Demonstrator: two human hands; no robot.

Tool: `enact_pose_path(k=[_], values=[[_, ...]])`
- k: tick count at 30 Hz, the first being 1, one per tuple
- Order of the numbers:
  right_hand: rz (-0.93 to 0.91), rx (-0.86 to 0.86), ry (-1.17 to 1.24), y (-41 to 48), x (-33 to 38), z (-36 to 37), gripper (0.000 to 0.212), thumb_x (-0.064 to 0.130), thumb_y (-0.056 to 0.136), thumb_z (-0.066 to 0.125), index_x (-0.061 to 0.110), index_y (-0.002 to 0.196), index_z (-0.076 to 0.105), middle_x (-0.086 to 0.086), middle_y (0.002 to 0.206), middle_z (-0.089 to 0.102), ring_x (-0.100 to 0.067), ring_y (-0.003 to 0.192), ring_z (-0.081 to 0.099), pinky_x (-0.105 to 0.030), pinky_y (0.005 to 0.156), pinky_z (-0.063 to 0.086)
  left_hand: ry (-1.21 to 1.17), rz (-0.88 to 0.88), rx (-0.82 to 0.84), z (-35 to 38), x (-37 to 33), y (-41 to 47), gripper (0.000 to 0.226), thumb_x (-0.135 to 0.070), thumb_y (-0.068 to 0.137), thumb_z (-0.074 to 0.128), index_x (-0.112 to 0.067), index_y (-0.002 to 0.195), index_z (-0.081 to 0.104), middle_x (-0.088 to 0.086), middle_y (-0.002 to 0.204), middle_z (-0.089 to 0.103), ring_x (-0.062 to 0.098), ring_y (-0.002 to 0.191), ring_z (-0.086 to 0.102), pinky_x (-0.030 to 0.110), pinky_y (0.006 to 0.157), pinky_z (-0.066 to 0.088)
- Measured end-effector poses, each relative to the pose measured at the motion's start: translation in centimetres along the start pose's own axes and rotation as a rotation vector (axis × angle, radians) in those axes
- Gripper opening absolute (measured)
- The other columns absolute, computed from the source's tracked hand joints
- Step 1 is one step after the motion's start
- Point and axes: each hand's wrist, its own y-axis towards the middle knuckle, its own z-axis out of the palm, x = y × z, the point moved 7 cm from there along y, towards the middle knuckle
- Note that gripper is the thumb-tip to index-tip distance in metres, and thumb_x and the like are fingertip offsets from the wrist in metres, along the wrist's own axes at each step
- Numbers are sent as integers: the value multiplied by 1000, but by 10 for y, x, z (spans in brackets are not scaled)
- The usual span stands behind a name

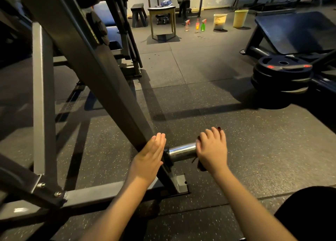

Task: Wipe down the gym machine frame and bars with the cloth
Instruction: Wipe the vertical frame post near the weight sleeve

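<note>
Speckled rubber floor [245, 150] under frame [101, 81], bottles [197, 25] nr buckets [220, 21]

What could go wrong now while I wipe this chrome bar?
1. The right hand grips the dark cloth at the end of the chrome bar; an outward stroke may slip off.
2. The left hand lies flat on the slanted frame beam beside the bar's base; an inward stroke could knock it.
3. The stacked weight plates to the right might trip you.

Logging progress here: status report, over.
Left hand flat against frame. Right hand wraps cloth over bar. Nothing blocking.
</note>
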Motion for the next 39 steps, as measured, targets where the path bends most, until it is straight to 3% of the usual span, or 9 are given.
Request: enact_pose_path(k=[6, 9, 12, 18, 21, 25, 32, 35, 39], values=[[-377, 168, 84, -6, 77, 13, 36, 42, 95, 39, 20, 118, 56, 3, 122, 59, -19, 120, 50, -38, 110, 32, 0, -11, 16, -4, 3, 1, 77, -55, 98, 32, 0, 149, 15, 15, 158, 25, 32, 146, 21, 58, 109, -21], [-299, 141, 17, 1, 42, 11, 41, 50, 94, 40, 24, 121, 56, 5, 126, 58, -19, 123, 49, -39, 111, 30, -8, -12, 12, -1, 1, 0, 77, -54, 99, 31, 1, 148, 14, 16, 159, 24, 33, 147, 20, 58, 109, -22], [-126, 75, 43, -26, 40, 14, 50, 41, 92, 38, 15, 131, 55, -6, 136, 55, -28, 132, 46, -48, 113, 30, -25, -20, 32, 1, 2, 0, 78, -56, 97, 33, 0, 148, 18, 14, 157, 29, 31, 146, 24, 59, 110, -21], [-364, 238, 114, -4, 85, 22, 51, 31, 96, 33, 13, 144, 42, -5, 148, 44, -22, 137, 37, -39, 115, 24, -34, -31, 66, -3, 6, 0, 79, -59, 95, 35, -1, 146, 17, 12, 156, 32, 30, 145, 27, 61, 109, -22], [-332, 222, 127, 0, 60, 19, 44, 33, 99, 45, 18, 140, 45, -2, 144, 47, -22, 133, 41, -37, 112, 28, -43, -35, 74, -5, 8, -1, 80, -59, 96, 35, 1, 146, 14, 12, 157, 31, 30, 145, 26, 61, 107, -24], [-203, 63, 57, -33, 57, 23, 61, 24, 79, 72, 15, 136, 52, -9, 139, 53, -30, 132, 47, -50, 110, 36, -60, -31, 137, -2, 7, -3, 78, -56, 97, 35, 1, 146, 14, 13, 157, 29, 31, 145, 25, 62, 106, -25], [-391, 123, 115, -14, 74, 20, 52, 23, 81, 75, 15, 130, 59, -7, 130, 61, -28, 120, 58, -45, 99, 46, -45, 31, 173, -7, 5, -4, 74, -46, 103, 29, 10, 143, 0, 22, 159, 15, 39, 145, 14, 63, 95, -34], [-334, 88, 101, -20, 64, 13, 61, 23, 67, 85, 18, 124, 63, -4, 121, 66, -27, 112, 63, -45, 93, 51, -40, 74, 196, -9, 1, -2, 69, -37, 106, 23, 13, 140, -10, 26, 159, 3, 43, 145, 3, 57, 93, -36], [-350, 93, 63, -19, 77, 5, 52, 15, 68, 83, 19, 117, 66, 0, 111, 69, -25, 104, 63, -42, 89, 51, -110, 72, 231, -16, 3, -2, 68, -37, 106, 24, 10, 144, -7, 24, 160, 1, 41, 147, 0, 55, 104, -29]])
